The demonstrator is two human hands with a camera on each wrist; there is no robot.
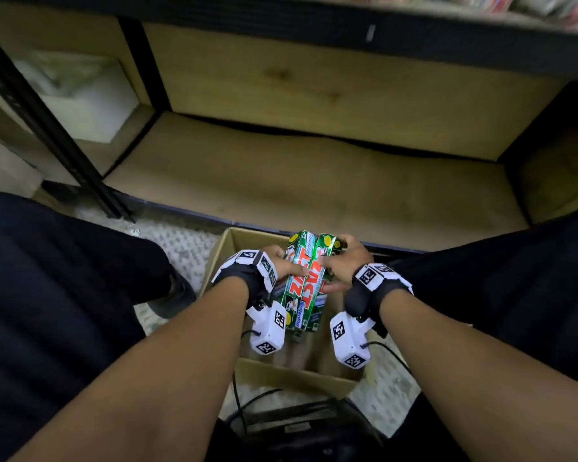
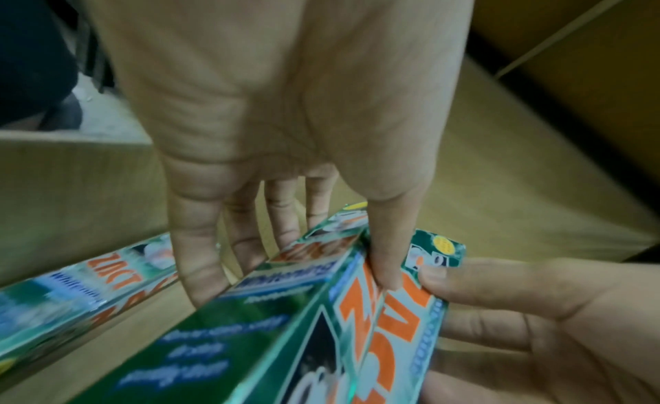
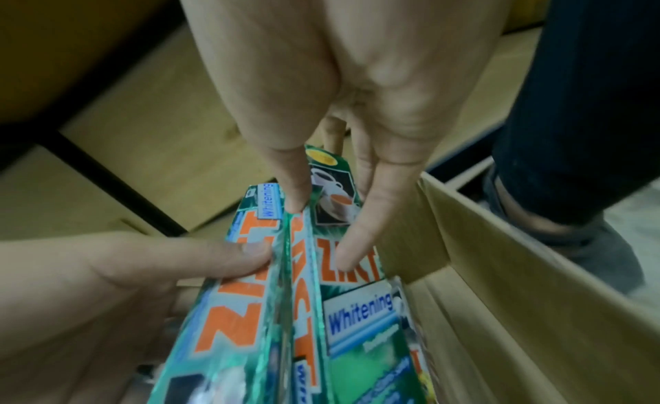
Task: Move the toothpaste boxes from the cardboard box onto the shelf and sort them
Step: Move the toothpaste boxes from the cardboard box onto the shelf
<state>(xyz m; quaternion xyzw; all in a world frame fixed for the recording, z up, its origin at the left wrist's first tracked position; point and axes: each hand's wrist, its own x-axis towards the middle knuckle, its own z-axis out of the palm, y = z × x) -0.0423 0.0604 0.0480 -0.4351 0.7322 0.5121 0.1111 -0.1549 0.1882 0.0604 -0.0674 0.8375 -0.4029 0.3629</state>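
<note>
Wooden shelf (image 1: 314, 181) with black frame runs beyond both hands, its board bare, speckled floor (image 1: 184, 248) below it. Open cardboard box (image 1: 294, 375) sits on the floor directly under the hands, between the person's dark-trousered legs (image 1: 64, 295). Bundle of green toothpaste boxes (image 1: 306, 281) is held side by side between the two hands, above the cardboard box, long axis pointing away toward the shelf. Orange "ZACT" lettering on each, blue "Whitening" on a pale band, coffee cup picture and a yellow round mark near the far end; smaller print too blurred to read. Another toothpaste box (image 2: 82, 291) with the same ZACT print lies lower in the cardboard box, to the outer side of the left hand. Left hand (image 1: 277, 261) grasps the bundle's left side, thumb on top, fingers (image 2: 200, 241) curled under. Right hand (image 1: 344, 261) grips the right side, thumb on top, fingers wrapped beneath. Both wrists carry white camera units with black square markers.
</note>
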